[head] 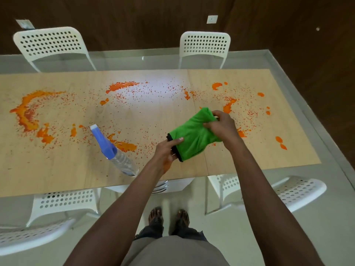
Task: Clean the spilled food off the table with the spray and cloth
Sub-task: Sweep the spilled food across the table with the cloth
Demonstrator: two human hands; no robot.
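Fingers of the right hand (pixel 221 125) are curled into the far end of a green cloth (pixel 192 134), bunching it, while the left hand (pixel 166 150) pinches the near, black-trimmed edge between thumb and fingers, so the cloth hangs stretched between both hands just right of the frame's centre, above the table (pixel 57 169). An orange smear shows on the left hand's heel. The spray bottle (pixel 113 150), clear with a blue-and-white trigger head, stands on the table left of centre, just beside the left forearm, nobody touching it. Orange spilled food (pixel 26 112) covers much of the light wooden tabletop: a thick curved streak at the left of the frame, another streak (pixel 121 86) at upper centre, a puddle just behind the bottle, scattered blobs and fine specks across the middle and toward the right edge. Two white perforated chairs (pixel 204 47) stand at the table's far side in the upper part of the frame, and more of them sit along the near side at lower left and lower right. The person's bare feet show at bottom centre on a pale floor.
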